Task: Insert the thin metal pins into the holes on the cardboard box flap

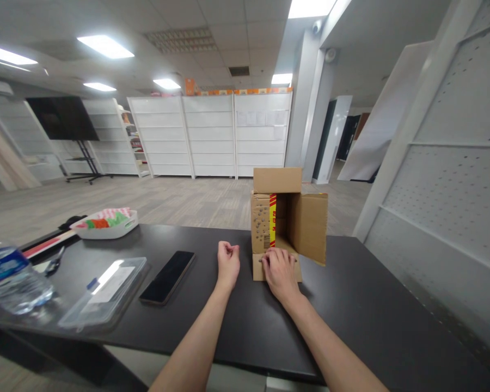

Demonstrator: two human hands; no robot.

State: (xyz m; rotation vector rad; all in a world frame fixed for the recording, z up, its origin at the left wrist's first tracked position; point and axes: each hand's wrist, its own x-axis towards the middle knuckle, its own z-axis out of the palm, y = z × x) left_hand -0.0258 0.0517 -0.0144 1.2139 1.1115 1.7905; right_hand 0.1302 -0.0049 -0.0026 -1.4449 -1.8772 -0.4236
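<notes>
A cardboard box (260, 223) with yellow and red tape stands on the dark table, its opening towards me. One flap sticks up, another hangs out to the right, and the lower flap (258, 272) slopes down in front. My right hand (280, 272) rests over this lower flap with its fingers bent. Small dark ends show on both sides of the fingers; whether they belong to a thin object or to slots in the flap, I cannot tell. Left of the box, my left hand (228, 265) is closed above the table, and what its fingers hold, if anything, is hidden.
A black phone (167, 277), a clear plastic case (106, 294) and a water bottle (12, 277) lie to the left. Behind them is a white basket (106, 232) with colourful contents. A white perforated panel (453, 201) rises beyond the table's right edge.
</notes>
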